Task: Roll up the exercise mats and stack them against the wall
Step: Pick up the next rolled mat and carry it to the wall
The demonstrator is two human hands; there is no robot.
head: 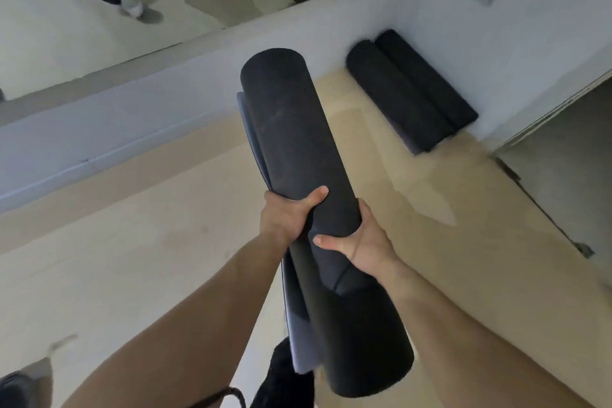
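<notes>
1. Beige floor (132,258) meets a white wall (516,53) at the far right corner, where two rolled mats (410,93) lie side by side.
2. The left hand (288,219) and right hand (364,242) grip a third rolled mat (291,129), off the floor.
3. Its long axis points ahead; the pair lies ahead-right, nearer the right hand, so it likely needs swinging rightward.
</notes>
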